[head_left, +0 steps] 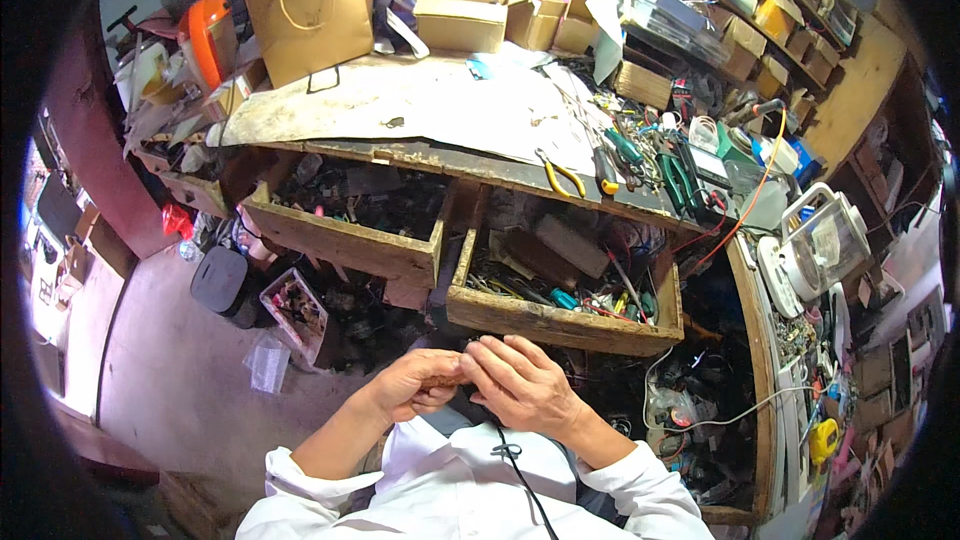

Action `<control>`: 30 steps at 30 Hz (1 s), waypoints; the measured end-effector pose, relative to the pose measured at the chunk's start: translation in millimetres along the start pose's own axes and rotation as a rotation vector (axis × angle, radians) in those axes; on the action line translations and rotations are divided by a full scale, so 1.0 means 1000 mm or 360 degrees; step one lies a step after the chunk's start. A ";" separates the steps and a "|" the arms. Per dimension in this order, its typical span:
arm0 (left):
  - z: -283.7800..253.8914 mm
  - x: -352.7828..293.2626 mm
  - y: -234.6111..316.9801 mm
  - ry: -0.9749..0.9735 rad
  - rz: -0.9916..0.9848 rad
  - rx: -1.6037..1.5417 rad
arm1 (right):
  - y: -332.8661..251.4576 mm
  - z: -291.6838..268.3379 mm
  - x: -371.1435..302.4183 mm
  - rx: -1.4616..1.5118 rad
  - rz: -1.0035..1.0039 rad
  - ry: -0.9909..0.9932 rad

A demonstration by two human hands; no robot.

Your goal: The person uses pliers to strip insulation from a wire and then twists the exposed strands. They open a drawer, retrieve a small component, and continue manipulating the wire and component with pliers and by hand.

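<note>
My left hand (418,382) and my right hand (527,387) meet in front of my white shirt, just short of the open drawers. The left fingers are curled in and pinched at the tips. Those of the right hand bend over toward the same spot. Whatever sits between the fingertips is hidden or too small to name. A black cable (524,485) with a small loop runs down the shirt from below the right hand; whether either hand holds it I cannot tell. Nearest the hands is an open wooden drawer (560,324) with screwdrivers and other tools inside.
Another open drawer (345,245) juts out at the left. On the workbench (330,110) lie yellow-handled pliers (558,176), green-handled pliers (676,183) and a paper bag (310,20). A clear-sided appliance (822,245) stands right. A bin (222,280) stands on the floor.
</note>
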State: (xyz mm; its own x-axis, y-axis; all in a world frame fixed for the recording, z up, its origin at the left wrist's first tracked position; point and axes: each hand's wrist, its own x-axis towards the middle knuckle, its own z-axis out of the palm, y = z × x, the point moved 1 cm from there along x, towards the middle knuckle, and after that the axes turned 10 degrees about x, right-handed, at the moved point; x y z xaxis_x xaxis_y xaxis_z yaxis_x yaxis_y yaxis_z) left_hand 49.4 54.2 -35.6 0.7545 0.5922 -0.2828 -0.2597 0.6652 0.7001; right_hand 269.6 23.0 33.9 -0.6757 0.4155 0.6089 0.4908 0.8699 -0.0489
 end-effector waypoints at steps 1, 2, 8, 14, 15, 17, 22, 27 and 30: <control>0.005 -0.002 0.003 -0.0103 -0.0075 0.0055 | 0.004 0.004 -0.002 0.0001 0.0011 -0.0017; 0.008 -0.003 0.003 -0.0127 -0.0098 0.0035 | 0.007 0.008 -0.003 0.0003 0.0020 -0.0035; 0.013 -0.011 0.003 -0.0159 -0.0103 0.0186 | 0.005 0.011 0.001 0.0303 0.0111 -0.0166; 0.012 -0.011 -0.006 -0.0105 -0.0052 0.0325 | 0.000 0.014 0.008 0.0419 0.0190 -0.0235; 0.012 -0.009 -0.007 -0.0098 -0.0040 0.0356 | 0.001 0.015 0.003 0.0487 0.0257 -0.0313; 0.005 -0.009 -0.007 -0.0109 -0.0067 0.0401 | 0.000 0.015 -0.001 0.0648 0.0366 -0.0328; 0.011 -0.005 -0.013 0.0131 0.0060 0.0604 | -0.007 0.017 -0.002 0.0619 0.0486 -0.0416; 0.009 -0.007 -0.010 0.0070 -0.0017 0.0701 | -0.012 0.019 -0.008 0.0547 0.0570 -0.0508; 0.016 -0.009 -0.002 0.0048 -0.0054 0.0848 | -0.016 0.017 -0.012 0.0495 0.0629 -0.0586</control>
State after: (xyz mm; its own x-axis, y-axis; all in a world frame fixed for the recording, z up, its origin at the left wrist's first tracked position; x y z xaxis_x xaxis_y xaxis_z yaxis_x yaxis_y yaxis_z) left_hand 53.0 40.4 -24.6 0.7376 0.5922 -0.3244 0.1127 0.3656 0.9239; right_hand 260.5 8.9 14.2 -0.6483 0.7378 0.1878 0.5965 0.6455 -0.4770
